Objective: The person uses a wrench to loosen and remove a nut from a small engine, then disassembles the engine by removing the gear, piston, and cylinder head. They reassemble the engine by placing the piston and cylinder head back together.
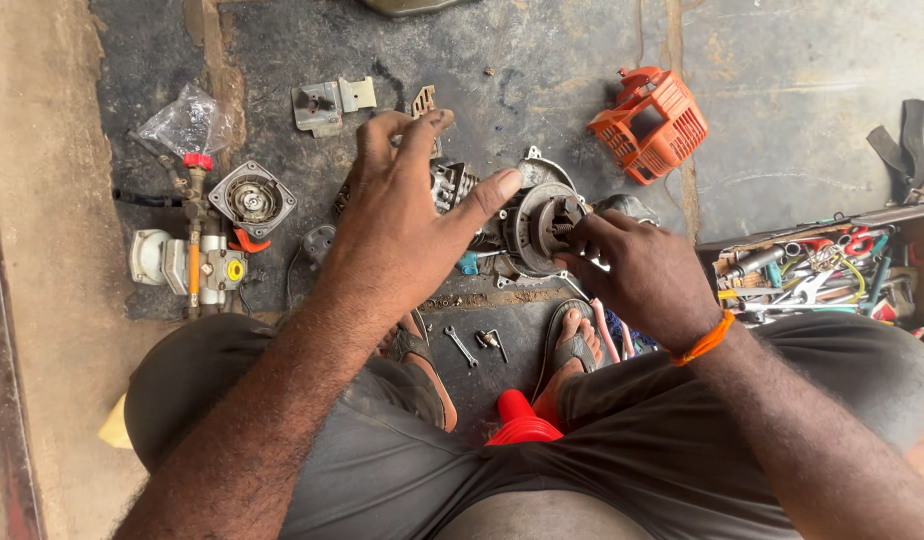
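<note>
Small grey metal engine with round flywheel (530,222) steadied under left hand (407,215), fingers spread wide, while right hand (637,270) fingertips pinch its centre shaft for turning.

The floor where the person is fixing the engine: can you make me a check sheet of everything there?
Surface: dark, stained mat on concrete floor.
Job's things: small engine lying on the mat between both hands.
Clutter: orange cover, pump, round housing, metal bracket, plastic bag, wrench, red funnel.
Hands: left hand spread over the engine, thumb on its round plate; right hand pinching at the engine's hub.
Cables: thin hose by the pump; wires in the toolbox.
Surroundings: black strap beside the toolbox; person sits in sandals, knees apart.
</note>
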A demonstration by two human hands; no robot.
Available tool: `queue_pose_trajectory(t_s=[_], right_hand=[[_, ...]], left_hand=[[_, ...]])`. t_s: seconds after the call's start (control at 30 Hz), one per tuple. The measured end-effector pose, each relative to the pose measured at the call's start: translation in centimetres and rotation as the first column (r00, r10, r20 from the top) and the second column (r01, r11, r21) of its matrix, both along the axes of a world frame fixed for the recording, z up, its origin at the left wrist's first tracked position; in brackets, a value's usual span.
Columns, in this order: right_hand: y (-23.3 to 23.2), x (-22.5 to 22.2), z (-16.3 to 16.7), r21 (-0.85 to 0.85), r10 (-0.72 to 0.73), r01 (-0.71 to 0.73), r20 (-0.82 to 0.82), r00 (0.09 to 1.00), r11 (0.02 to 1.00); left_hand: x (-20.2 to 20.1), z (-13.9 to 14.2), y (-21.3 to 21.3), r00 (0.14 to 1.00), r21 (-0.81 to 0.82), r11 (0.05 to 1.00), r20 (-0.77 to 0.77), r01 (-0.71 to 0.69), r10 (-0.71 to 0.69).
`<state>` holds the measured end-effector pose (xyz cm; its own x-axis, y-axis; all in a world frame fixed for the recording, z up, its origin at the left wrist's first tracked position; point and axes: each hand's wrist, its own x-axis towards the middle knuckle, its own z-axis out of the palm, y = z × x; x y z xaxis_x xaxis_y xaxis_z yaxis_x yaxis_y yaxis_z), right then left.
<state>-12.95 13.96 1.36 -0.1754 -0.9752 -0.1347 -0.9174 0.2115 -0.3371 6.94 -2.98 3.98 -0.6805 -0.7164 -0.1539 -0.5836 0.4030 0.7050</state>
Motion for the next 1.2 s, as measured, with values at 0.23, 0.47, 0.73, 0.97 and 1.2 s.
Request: queue_pose_trajectory(t_s=[0.23,0.47,0.73,0.97,1.2], right_hand=[[0.3,-0.08,0.45,-0.047,0.091,-0.09,0.037,0.995,0.995],[0.15,0.03,0.57,0.185,-0.053,0.06,-0.042,0.998,0.981],[0.52,-0.06,0.47,0.044,-0.002,0.0,0.057,0.998,0.999],[0.46,0.21,0.49,0.026,0.034,-0.034,0.018,0.999,0.999],[0.25,-0.02,0.4,0.116,-0.025,0.026,-0.016,1.0,0.993]], left_hand=[[0.09,-0.58,0.19,0.998,-0.077,0.996,-0.052,0.036,-0.04],[0.03,-0.52,0.36,1.0,0.001,1.0,-0.006,0.023,-0.023],[-0.46,-0.68,0.46,0.998,0.035,0.999,0.054,0.031,-0.033],[-0.46,-0.43,0.43,0.997,0.036,0.999,0.072,0.031,-0.034],[-0.45,-0.38,0.51,0.996,0.028,0.999,0.08,0.042,-0.044]])
